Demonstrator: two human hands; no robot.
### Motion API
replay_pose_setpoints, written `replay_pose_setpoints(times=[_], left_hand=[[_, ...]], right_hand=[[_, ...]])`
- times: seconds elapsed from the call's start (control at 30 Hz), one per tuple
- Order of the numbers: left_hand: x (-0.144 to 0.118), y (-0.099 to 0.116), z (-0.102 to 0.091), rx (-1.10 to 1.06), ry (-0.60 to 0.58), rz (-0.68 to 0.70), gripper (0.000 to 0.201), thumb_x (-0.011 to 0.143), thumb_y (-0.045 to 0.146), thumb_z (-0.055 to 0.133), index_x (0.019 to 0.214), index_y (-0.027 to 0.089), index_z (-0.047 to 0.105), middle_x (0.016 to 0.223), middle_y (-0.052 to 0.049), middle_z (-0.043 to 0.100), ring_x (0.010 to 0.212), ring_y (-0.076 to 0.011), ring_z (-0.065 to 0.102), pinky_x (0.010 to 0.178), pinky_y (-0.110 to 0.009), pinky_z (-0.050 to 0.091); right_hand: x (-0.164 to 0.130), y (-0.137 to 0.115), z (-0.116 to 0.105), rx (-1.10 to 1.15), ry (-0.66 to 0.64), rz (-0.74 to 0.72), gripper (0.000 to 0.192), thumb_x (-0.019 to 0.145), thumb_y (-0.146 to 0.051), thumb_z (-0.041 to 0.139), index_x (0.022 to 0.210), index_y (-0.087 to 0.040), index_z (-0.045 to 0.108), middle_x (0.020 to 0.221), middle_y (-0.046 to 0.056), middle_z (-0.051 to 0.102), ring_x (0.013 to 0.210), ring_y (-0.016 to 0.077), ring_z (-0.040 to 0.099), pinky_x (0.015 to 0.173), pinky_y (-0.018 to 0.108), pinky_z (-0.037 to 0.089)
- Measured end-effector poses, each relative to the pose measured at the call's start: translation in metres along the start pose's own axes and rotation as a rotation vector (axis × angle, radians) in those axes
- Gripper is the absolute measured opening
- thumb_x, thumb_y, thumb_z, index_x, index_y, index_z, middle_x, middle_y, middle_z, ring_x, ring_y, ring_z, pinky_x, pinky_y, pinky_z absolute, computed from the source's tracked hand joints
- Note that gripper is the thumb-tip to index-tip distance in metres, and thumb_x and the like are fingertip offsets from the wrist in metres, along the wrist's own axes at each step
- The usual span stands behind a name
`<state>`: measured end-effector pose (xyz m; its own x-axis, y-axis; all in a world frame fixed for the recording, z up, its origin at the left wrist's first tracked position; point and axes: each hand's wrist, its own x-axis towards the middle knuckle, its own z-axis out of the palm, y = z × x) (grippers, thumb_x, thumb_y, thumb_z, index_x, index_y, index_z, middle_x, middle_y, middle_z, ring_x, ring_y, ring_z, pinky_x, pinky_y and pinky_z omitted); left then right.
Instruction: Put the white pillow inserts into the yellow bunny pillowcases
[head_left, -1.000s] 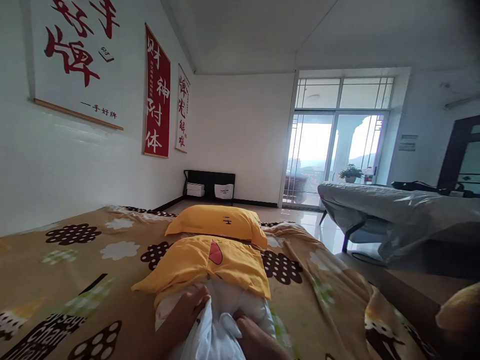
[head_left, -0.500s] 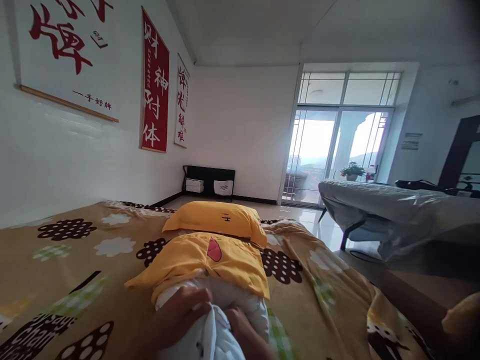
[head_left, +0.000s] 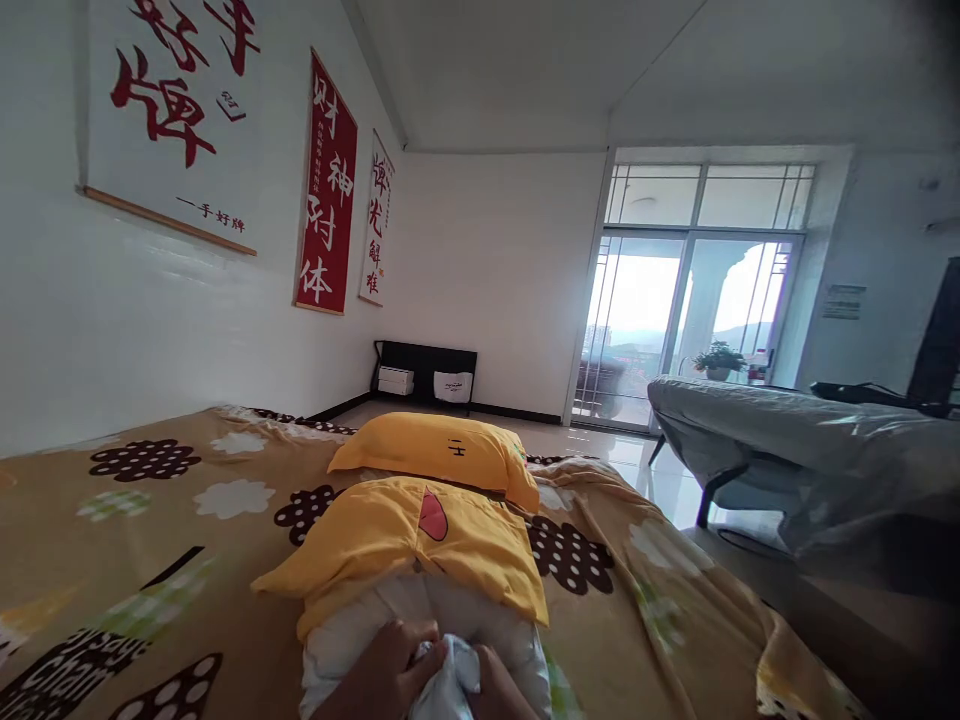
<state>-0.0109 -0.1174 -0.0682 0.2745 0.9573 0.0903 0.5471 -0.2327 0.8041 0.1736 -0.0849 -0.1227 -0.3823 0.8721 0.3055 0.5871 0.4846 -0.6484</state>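
A white pillow (head_left: 352, 632) lies on the bed, its far half inside a yellow pillowcase (head_left: 420, 535) with a pink mark. At the bottom edge of the view my left hand (head_left: 386, 668) and my right hand (head_left: 495, 685) both clutch a bunched fold of the white pillow's near end. Only the knuckles and fingers of each hand show. A second pillow in a yellow case (head_left: 442, 452) lies just beyond the first.
A tan bedspread (head_left: 150, 520) with brown and white flower shapes covers the bed along the left wall. A grey covered table (head_left: 810, 450) stands to the right, across a strip of tiled floor. A low black shelf (head_left: 425, 373) sits at the far wall by glass doors (head_left: 675, 320).
My hands have slid down toward the bottom edge and closed tighter on the pillow's white end. More of the white pillow shows outside the yellow case. The view shifted slightly.
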Motion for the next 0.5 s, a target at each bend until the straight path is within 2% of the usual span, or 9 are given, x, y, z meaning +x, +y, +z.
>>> replay_pose_setpoints(times=[0.07, 0.13, 0.23, 0.33, 0.4, 0.5], left_hand=[[-0.002, 0.0, 0.005, -0.042, 0.069, -0.034, 0.07, 0.082, 0.07, 0.036, 0.118, 0.017, 0.062, 0.119, -0.011, 0.064, 0.113, -0.0242, 0.055, 0.102, -0.033, 0.041], [-0.002, -0.005, 0.011, 0.008, 0.083, -0.034, 0.075, 0.075, 0.073, 0.046, 0.118, 0.015, 0.063, 0.118, -0.013, 0.064, 0.112, -0.0262, 0.056, 0.1, -0.033, 0.043], [0.001, -0.013, 0.017, 0.155, 0.093, -0.017, 0.07, 0.066, 0.068, 0.061, 0.113, 0.017, 0.066, 0.115, -0.013, 0.066, 0.108, -0.0284, 0.058, 0.096, -0.033, 0.044], [0.004, -0.013, 0.018, 0.221, 0.132, 0.009, 0.053, 0.08, 0.06, 0.045, 0.1, 0.018, 0.07, 0.106, -0.012, 0.07, 0.1, -0.0258, 0.061, 0.091, -0.032, 0.045], [0.004, -0.008, 0.016, 0.251, 0.106, 0.04, 0.052, 0.086, 0.057, 0.034, 0.088, 0.018, 0.07, 0.095, -0.011, 0.072, 0.09, -0.0237, 0.063, 0.085, -0.031, 0.046], [-0.002, 0.005, 0.013, 0.24, 0.07, 0.071, 0.057, 0.087, 0.06, 0.028, 0.08, 0.02, 0.067, 0.084, -0.009, 0.072, 0.081, -0.0219, 0.063, 0.078, -0.029, 0.046]], right_hand=[[0.001, -0.011, -0.003, -0.02, -0.047, 0.051, 0.016, 0.071, -0.03, 0.061, 0.076, -0.018, 0.07, 0.074, 0.005, 0.069, 0.075, 0.017, 0.056, 0.071, 0.024, 0.045], [0.0, -0.015, -0.004, -0.049, -0.069, 0.109, 0.023, 0.068, -0.032, 0.063, 0.083, -0.018, 0.072, 0.085, 0.008, 0.071, 0.08, 0.0195, 0.059, 0.075, 0.026, 0.045], [-0.002, -0.014, -0.004, -0.064, -0.034, 0.158, 0.032, 0.067, -0.033, 0.063, 0.094, -0.017, 0.072, 0.099, 0.011, 0.071, 0.09, 0.0229, 0.061, 0.079, 0.028, 0.045], [0.0, -0.015, -0.006, -0.093, -0.008, 0.134, 0.022, 0.062, -0.026, 0.064, 0.08, -0.015, 0.071, 0.087, 0.009, 0.071, 0.082, 0.0208, 0.06, 0.074, 0.026, 0.044], [0.001, -0.019, -0.012, -0.106, -0.017, 0.09, 0.015, 0.056, -0.022, 0.066, 0.069, -0.016, 0.068, 0.078, 0.005, 0.07, 0.074, 0.018, 0.058, 0.07, 0.024, 0.042], [-0.003, -0.03, -0.021, -0.131, 0.022, 0.052, 0.012, 0.056, -0.021, 0.064, 0.068, -0.018, 0.066, 0.078, 0.003, 0.069, 0.076, 0.0186, 0.059, 0.072, 0.025, 0.042]])
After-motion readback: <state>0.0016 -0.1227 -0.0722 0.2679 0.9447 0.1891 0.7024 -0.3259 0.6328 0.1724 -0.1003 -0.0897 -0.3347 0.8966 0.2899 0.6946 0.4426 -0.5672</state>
